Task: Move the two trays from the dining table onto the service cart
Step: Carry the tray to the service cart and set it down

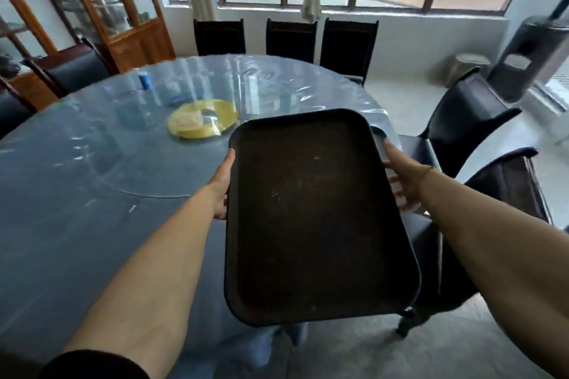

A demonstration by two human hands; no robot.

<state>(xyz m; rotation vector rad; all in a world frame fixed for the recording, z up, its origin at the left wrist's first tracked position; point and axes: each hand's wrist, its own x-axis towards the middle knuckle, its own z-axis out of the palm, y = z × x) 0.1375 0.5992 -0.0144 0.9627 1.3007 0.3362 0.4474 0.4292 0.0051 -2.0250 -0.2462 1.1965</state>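
A dark brown rectangular tray (311,218) is held in the air over the right edge of the round dining table (92,181). My left hand (222,184) grips its left long edge. My right hand (403,181) grips its right long edge, fingers under the rim. A grey strip (378,140) shows just under the tray's far right corner; I cannot tell whether it is a second tray. The tray's top is bare. No service cart is in view.
The table has a clear plastic cover, a glass turntable, a yellow plate (203,121) and a blue can (145,80). Dark chairs (468,120) stand around it, two close on my right. A wooden glass cabinet (123,9) is at the back left; windows run along the far wall.
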